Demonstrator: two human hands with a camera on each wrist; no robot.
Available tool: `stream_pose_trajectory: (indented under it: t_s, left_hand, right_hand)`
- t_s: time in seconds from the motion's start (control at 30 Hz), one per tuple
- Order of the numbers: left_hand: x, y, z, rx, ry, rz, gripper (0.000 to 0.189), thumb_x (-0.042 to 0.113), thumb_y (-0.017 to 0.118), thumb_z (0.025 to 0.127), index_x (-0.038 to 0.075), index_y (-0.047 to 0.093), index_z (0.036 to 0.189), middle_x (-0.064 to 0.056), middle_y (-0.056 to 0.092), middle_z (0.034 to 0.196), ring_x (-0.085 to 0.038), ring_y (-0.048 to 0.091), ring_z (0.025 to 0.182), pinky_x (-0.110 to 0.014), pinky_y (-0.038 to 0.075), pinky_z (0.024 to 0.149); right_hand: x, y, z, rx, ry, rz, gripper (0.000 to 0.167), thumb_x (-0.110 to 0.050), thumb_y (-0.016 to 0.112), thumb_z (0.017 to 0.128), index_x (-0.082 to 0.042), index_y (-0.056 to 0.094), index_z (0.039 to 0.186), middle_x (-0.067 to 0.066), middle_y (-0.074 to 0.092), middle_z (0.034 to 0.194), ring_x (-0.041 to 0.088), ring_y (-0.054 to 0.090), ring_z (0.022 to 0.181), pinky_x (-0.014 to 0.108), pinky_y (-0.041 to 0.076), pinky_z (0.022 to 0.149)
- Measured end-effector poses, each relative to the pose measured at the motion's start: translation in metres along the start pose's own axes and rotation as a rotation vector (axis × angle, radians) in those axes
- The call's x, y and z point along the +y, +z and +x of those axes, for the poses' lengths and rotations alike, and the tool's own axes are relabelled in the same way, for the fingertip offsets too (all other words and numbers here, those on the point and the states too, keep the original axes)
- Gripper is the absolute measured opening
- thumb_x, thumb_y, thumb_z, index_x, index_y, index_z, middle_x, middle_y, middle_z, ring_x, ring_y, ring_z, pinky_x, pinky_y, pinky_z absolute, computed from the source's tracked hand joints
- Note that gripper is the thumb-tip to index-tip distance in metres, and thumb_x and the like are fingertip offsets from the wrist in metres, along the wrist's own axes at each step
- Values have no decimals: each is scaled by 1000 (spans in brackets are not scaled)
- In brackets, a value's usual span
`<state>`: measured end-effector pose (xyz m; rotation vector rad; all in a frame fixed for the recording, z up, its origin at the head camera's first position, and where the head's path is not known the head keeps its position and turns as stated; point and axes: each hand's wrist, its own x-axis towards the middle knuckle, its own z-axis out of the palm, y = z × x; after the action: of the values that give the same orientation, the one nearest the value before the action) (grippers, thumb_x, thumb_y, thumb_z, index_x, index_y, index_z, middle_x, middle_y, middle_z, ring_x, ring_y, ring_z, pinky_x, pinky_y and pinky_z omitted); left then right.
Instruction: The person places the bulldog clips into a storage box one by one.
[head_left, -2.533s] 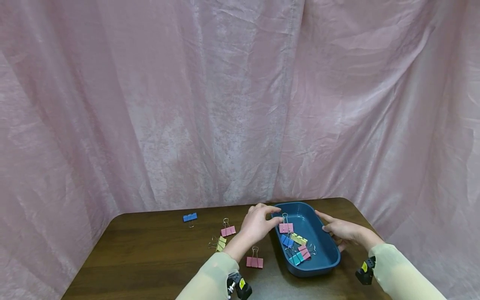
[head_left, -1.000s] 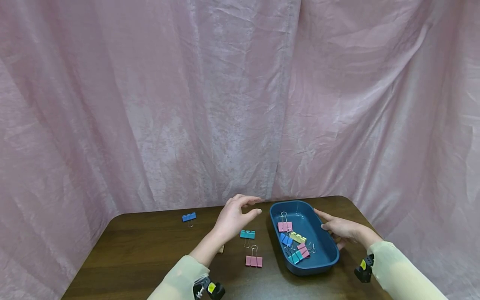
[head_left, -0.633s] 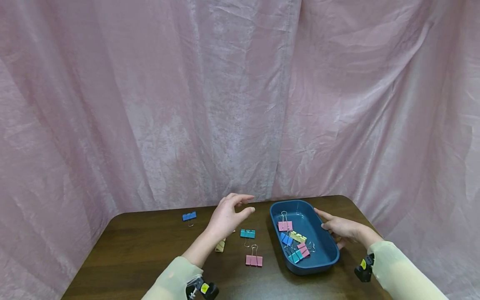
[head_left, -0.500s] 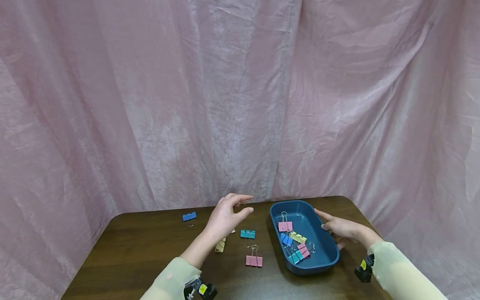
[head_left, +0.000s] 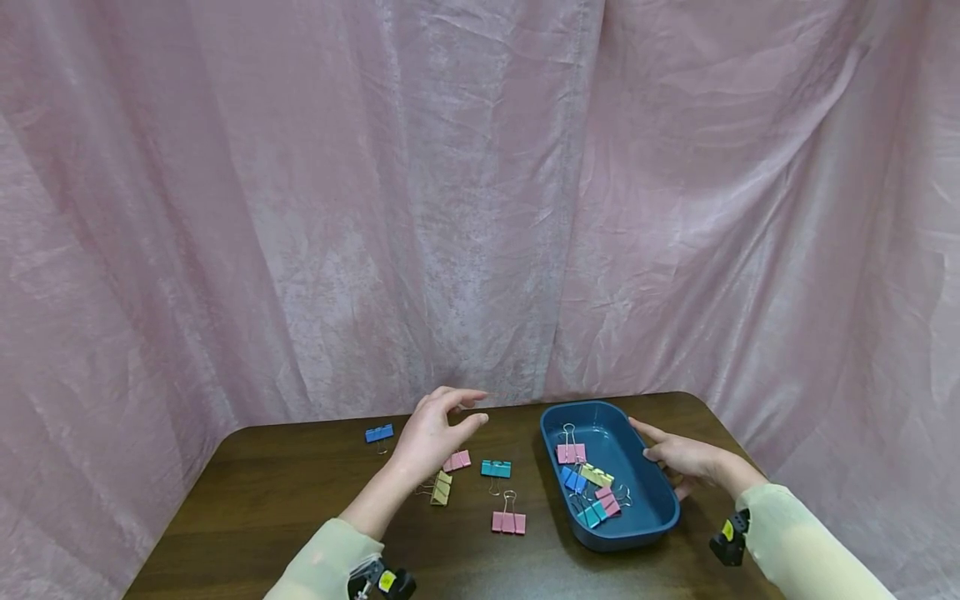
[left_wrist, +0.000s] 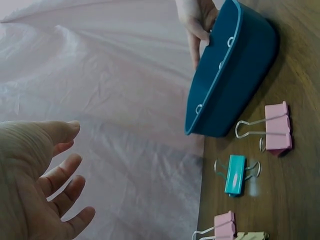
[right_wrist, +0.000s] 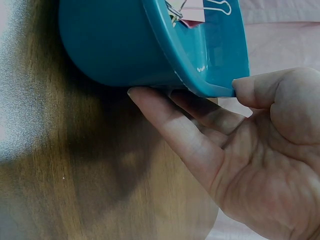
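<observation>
My left hand (head_left: 433,435) hovers over the table, fingers loosely spread with nothing between them. Below and around it lie binder clips: a pink clip (head_left: 457,461) partly behind the hand, a yellow clip (head_left: 442,489), a teal clip (head_left: 496,468) and a larger pink clip (head_left: 508,523). At the right, my right hand (head_left: 686,458) holds the side of a blue plastic tray (head_left: 648,512). In the right wrist view, its thumb is at the rim and its fingers lie against the outer wall. Pink, blue, yellow and teal clips (head_left: 592,515) sit in the tray's left part.
A blue binder clip (head_left: 378,433) lies alone toward the back left of the brown wooden table (head_left: 262,508). Behind the table's back edge hangs a pink curtain (head_left: 450,208). Wrist cameras are strapped over both sleeves.
My left hand has moved left from over the tray's edge, uncovering the teal clip on the table. The pink clip beside its fingers earlier stays in the tray. My right hand has hardly moved.
</observation>
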<state>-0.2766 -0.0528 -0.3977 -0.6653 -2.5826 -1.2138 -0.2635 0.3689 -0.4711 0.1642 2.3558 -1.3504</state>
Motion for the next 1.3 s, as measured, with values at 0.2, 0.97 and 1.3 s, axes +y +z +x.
stream_pose_trajectory:
  t_s: [0.2, 0.97, 1.3]
  left_hand:
    - [-8, -8, -4, 17, -38, 14, 33, 33, 78, 92, 33, 73, 125, 11, 64, 116, -19, 56, 113, -46, 47, 95]
    - [-40, -32, -17, 67, -43, 13, 31, 28, 79, 90, 26, 75, 121, 7, 68, 111, -20, 61, 109, -42, 47, 95]
    - [-53, -42, -23, 71, -61, 27, 27, 27, 79, 91, 25, 77, 118, 7, 68, 108, -21, 61, 107, -43, 47, 93]
  right_hand:
    - [0, 0, 0, -2, -2, -4, 70, -15, 47, 106, -25, 13, 166, 40, 30, 151, 54, 59, 111, 54, 60, 67]
    - [0, 0, 0, -5, -6, 6, 69, -15, 47, 106, -24, 14, 166, 41, 28, 152, 56, 58, 112, 55, 60, 66]
    - [-1, 0, 0, -3, -7, 15, 68, -15, 46, 106, -23, 15, 165, 42, 32, 149, 51, 62, 108, 55, 60, 65]
